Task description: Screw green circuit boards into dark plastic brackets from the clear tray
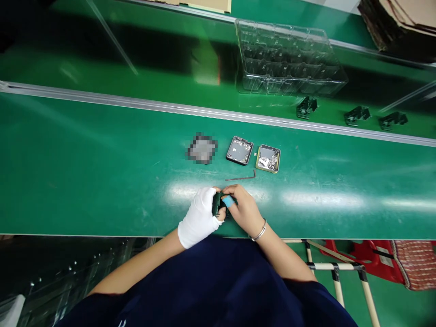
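Observation:
Near the front edge of the green bench, my left hand (200,212), in a white fingerless glove, is closed on a small dark plastic part (216,203). My right hand (243,210), with blue tape round a digit and a metal bracelet at the wrist, grips the same part from the other side. Fingers hide much of it, so its exact kind does not show. Just beyond lies a hex key (240,178). Farther off are an open square device housing (240,150) with a dark rim and another with a yellowish rim (268,158). Left of them sits a pixelated square object (202,149).
A metal rail (143,105) crosses the bench. Behind it stand a clear plastic compartment tray (289,61) and several dark parts, one a dark bracket-like piece (306,107). Stacked cardboard (402,22) is at the back right. A red chair (374,261) is below the bench at right.

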### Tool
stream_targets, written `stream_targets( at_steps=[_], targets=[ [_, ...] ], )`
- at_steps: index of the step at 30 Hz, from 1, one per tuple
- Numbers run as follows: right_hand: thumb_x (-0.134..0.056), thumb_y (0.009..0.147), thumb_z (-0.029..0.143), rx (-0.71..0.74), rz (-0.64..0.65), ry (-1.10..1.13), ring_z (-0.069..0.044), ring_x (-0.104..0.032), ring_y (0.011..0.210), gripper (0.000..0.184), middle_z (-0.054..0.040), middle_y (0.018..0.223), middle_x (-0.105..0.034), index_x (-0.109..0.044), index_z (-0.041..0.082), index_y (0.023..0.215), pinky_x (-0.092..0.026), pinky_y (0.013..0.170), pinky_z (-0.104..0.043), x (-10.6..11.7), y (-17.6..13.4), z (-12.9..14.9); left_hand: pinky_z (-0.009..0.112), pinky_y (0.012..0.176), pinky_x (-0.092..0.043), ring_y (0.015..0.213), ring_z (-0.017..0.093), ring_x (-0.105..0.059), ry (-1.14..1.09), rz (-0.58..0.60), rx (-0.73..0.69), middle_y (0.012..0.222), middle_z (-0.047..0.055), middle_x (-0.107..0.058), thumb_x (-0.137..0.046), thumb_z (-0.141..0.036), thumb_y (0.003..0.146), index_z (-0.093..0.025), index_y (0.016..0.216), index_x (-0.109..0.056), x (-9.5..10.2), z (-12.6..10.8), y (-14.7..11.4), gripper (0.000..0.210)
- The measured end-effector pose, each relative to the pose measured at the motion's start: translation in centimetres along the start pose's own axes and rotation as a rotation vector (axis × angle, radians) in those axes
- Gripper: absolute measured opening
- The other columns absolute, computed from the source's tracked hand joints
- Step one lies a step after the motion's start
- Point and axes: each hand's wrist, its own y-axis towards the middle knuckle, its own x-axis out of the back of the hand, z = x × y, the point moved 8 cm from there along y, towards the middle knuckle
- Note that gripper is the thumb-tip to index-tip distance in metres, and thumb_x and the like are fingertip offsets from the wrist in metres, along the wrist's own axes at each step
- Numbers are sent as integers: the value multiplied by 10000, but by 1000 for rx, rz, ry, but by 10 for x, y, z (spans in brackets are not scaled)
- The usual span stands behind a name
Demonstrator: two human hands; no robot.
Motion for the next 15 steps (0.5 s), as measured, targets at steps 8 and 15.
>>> stream_targets(
  at_steps=[8,15],
  targets=[
    [-440,714,14,-19,165,-245,-222,-599,944,411,-67,1003,-628,-534,209,1064,-512,812,-357,6,8,11,376,807,-494,881,213,-596,-292,186,133,949,56,-584,-475,-260,807,-196,1007,-473,-3,7,10,209],
    [-439,720,8,5,245,-349,-233,-589,946,415,-79,1019,-623,-532,189,1082,-505,798,-358,-5,10,17,339,699,-455,745,196,-540,-155,274,175,765,6,-510,-487,-191,731,-208,762,-466,-1,15,25,42]
  ],
)
